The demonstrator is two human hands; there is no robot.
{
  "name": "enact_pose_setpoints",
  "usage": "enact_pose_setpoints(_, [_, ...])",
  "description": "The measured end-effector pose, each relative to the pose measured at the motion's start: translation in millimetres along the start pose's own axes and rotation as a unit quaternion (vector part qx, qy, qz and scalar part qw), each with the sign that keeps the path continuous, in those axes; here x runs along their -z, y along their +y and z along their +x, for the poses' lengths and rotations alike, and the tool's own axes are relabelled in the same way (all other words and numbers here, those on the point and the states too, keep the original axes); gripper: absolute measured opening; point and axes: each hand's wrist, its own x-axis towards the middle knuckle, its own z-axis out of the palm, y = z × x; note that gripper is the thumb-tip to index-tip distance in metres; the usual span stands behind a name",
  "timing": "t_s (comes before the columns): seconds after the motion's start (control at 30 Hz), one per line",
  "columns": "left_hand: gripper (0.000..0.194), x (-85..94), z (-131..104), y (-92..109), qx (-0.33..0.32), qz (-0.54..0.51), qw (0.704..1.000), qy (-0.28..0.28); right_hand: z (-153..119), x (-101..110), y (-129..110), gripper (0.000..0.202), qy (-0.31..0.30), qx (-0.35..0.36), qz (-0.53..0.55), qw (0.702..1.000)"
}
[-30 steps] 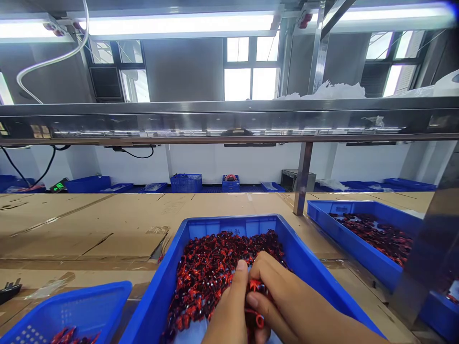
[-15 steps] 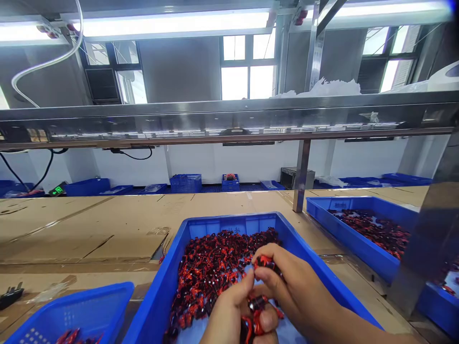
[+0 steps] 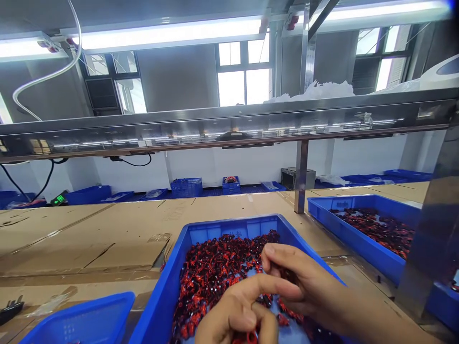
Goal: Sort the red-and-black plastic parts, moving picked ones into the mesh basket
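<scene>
Over a blue tray (image 3: 152, 306) full of small red and black parts (image 3: 211, 267), both hands are close together. My left hand (image 3: 247, 306) is curled round some red parts (image 3: 247, 337) at the bottom centre, with its index finger reaching to the right. Just behind and to the right, my right hand (image 3: 297, 277) has its fingers bent inward. A dark piece shows faintly at the right fingers, too hidden to make out. Loose parts lie below the hands.
A smaller blue basket (image 3: 82, 317) sits at the lower left beside a black plug (image 3: 10, 309). To the right, another blue tray (image 3: 351, 234) of parts stands behind a metal post (image 3: 426, 239). A metal shelf (image 3: 201, 126) crosses above the cardboard-covered table (image 3: 118, 224).
The thumb and index finger of my left hand have moved down and across. The right fingers have come away from the red part they were pinching. The view has shifted slightly.
</scene>
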Motion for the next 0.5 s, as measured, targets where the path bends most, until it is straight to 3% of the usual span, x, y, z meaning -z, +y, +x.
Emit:
enact_pose_setpoints(0.13, [0.047, 0.7, -2, 0, -0.015, -0.028, 0.999, -0.004, -3, -5, 1, 0.021, 0.006, 0.029, -0.032, 0.999])
enact_pose_setpoints(0.33, [0.048, 4.2, -2, -4, -0.026, -0.06, 0.998, 0.012, -10, -5, 1, 0.018, 0.111, 0.14, -0.181, 0.967])
enact_pose_setpoints(0.4, [0.046, 5.0, -1, -3, -0.017, -0.061, 0.997, 0.046, -17, -10, -1, 0.017, 0.129, 0.221, -0.287, 0.923])
enact_pose_setpoints(0.5, [0.051, 6.9, -1, -2, 0.005, -0.051, 0.991, 0.124, -26, -20, -2, 0.006, 0.069, 0.35, -0.442, 0.823])
